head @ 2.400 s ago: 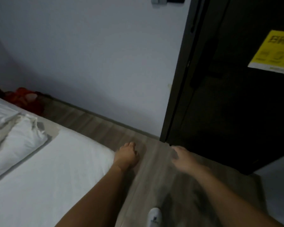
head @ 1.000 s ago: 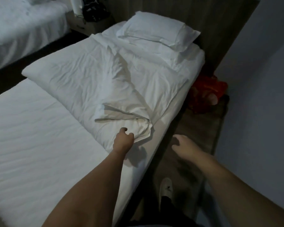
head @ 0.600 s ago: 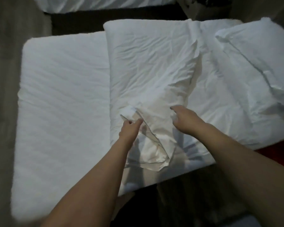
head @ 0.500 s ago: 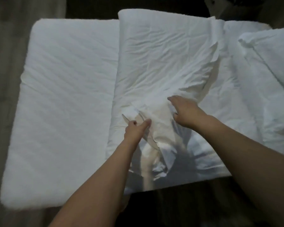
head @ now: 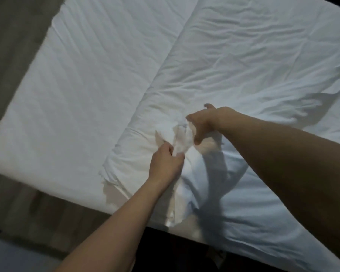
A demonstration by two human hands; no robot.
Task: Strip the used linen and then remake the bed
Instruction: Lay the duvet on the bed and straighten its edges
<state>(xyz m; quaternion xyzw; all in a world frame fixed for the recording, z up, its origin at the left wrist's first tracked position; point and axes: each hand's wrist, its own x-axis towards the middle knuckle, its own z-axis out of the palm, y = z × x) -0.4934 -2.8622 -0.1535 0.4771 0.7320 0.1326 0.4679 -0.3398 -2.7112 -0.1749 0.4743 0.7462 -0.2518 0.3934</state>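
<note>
While both hands, left hand [head: 166, 163] and right hand [head: 201, 122], pinch the folded duvet [head: 243, 65] at six o'clock, stripping seems barely begun.

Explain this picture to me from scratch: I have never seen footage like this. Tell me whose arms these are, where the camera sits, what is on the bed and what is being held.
There is no machine here. The two bare arms belong to a person who wears a wide-angle camera on the head, so this single view looks forward and down at their own hands. Below them is a bed with a white mattress, its left part showing a smooth covered surface. Across the right part lies a crumpled white duvet, folded back on itself. The left hand has its fingers curled round a bunched piece of the duvet's fabric near its corner. The right hand pinches the same bunched fabric a little further in. Grey wooden floor shows at the left. The picture is dim and slightly blurred, so finer detail cannot be told.
</note>
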